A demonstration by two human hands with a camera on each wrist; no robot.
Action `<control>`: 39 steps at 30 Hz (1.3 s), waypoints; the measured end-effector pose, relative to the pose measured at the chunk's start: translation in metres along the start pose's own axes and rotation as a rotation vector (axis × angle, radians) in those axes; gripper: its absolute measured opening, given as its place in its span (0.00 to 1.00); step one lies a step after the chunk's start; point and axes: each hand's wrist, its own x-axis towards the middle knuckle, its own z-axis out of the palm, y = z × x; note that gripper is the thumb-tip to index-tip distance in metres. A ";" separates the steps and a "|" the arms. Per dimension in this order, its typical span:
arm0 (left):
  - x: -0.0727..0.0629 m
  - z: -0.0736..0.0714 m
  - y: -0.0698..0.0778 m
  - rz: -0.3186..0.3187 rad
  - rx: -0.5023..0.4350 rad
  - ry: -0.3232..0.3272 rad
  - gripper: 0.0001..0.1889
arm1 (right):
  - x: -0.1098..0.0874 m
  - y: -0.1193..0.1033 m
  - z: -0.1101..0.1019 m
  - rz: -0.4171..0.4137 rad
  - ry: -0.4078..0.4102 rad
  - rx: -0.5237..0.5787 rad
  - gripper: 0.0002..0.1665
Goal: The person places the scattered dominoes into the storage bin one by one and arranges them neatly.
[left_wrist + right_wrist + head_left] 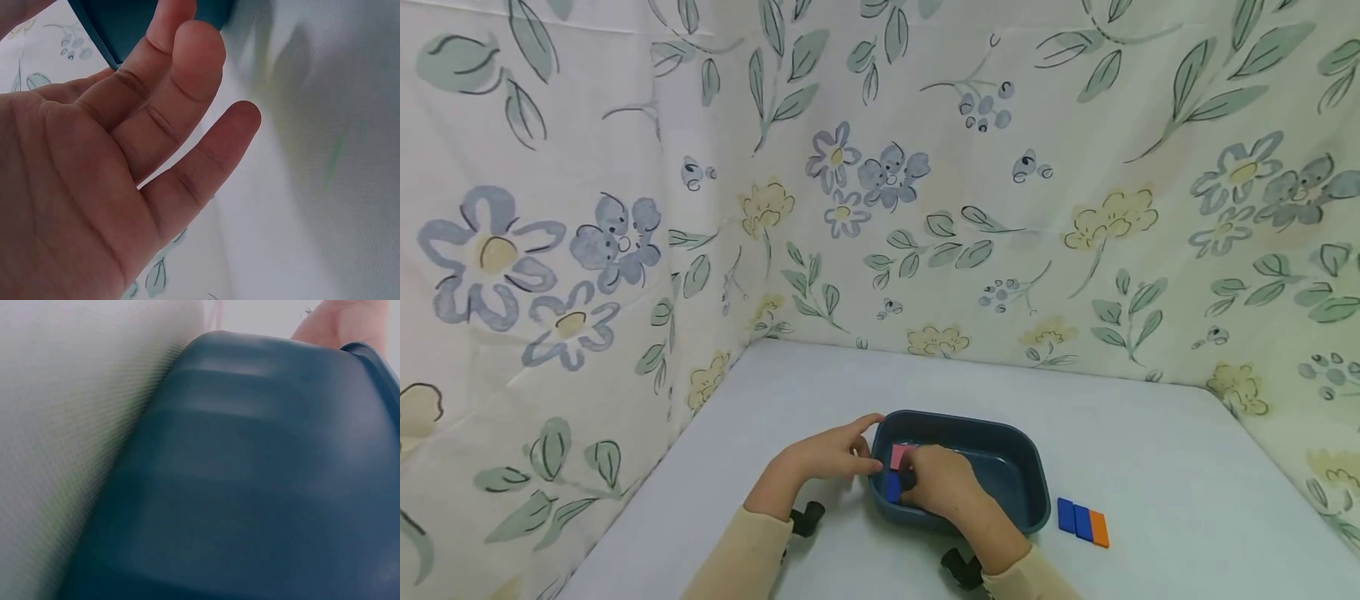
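Left hand (pixel 831 450), fingers loosely extended, touches the dark-teal basin (pixel 1007 479) at 9 o'clock. Right hand (pixel 946 482) bends down inside, grip unclear, beside 2 flat tiles: blue tile (pixel 892 487) at 8 o'clock, pink tile (pixel 898 455) at 10.

We see a dark teal tray (pixel 1009 482) between and beyond the hands, with a pink piece and a blue piece inside
The tray sits upright, rounded at its corners, its left rim touched by the left hand (pixel 831 447), its wall smooth with shallow bands in the right wrist view; at its left end, just beside the right hand's (pixel 946 483) fingers, we see the flat pink piece (pixel 897 455), partly covered by that hand, and the blue piece (pixel 892 488) nearer to us, by the fingertips, though we cannot tell whether they grip it
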 end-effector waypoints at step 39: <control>-0.002 0.000 0.002 -0.021 0.013 0.005 0.42 | -0.031 0.017 -0.035 -0.109 0.090 0.087 0.13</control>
